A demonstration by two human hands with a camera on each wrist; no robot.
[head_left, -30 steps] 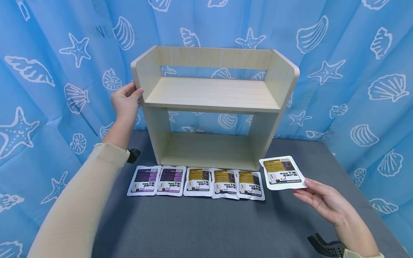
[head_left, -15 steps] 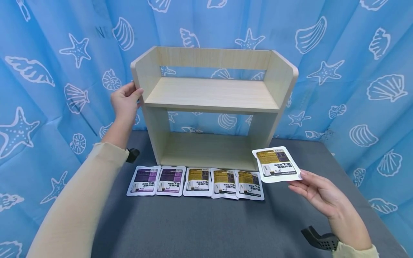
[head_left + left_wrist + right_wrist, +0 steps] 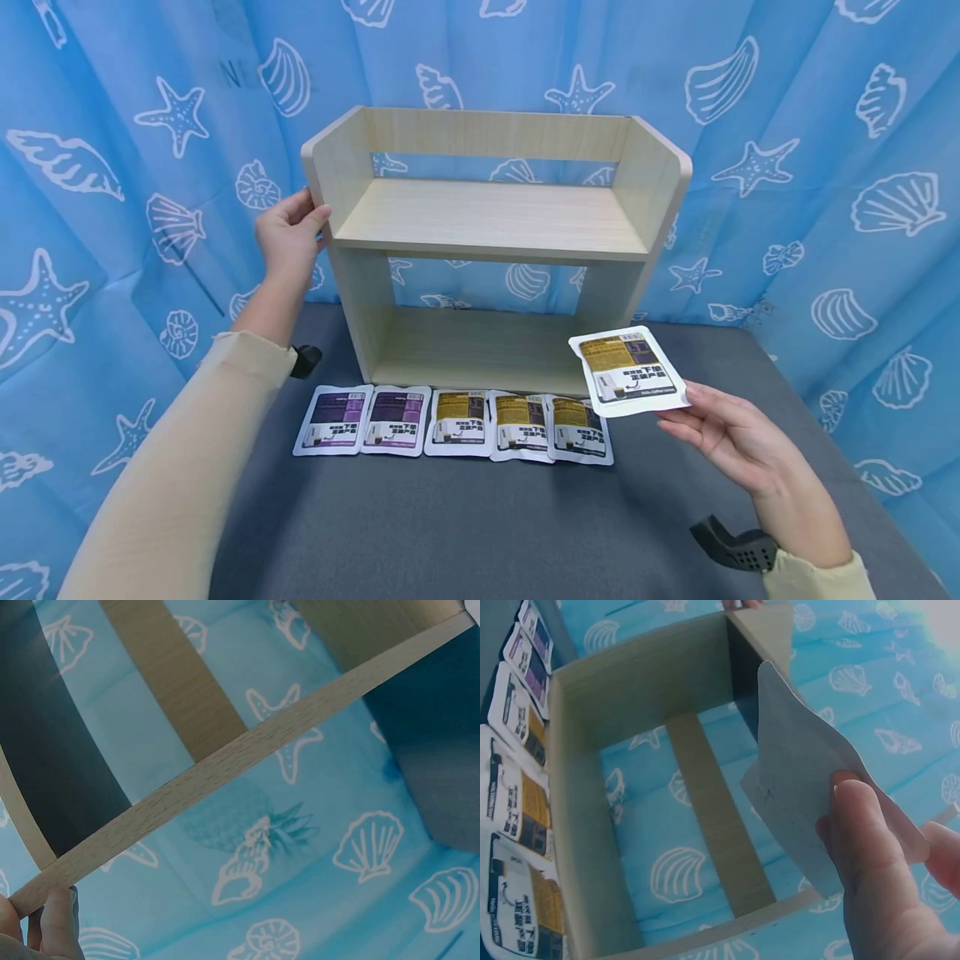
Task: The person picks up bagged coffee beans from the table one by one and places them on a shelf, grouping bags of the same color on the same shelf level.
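My right hand pinches the lower right corner of a white sachet with a gold and dark label, held up in front of the shelf's lower right side. In the right wrist view the plain back of this sachet shows between thumb and fingers. My left hand grips the left side panel of a small two-tier wooden shelf; the left wrist view shows its fingers at the panel's edge. Along the shelf's front lie two purple-label sachets and several gold-label ones.
A grey cloth-covered table carries the shelf and the row of sachets. Behind and to the sides hangs a blue curtain with white shells and starfish. The held sachet partly overlaps the row's rightmost sachet in the head view.
My right hand has carried the gold-label sachet left and upward, from right of the row to above its right end. My left hand stays on the shelf's side panel.
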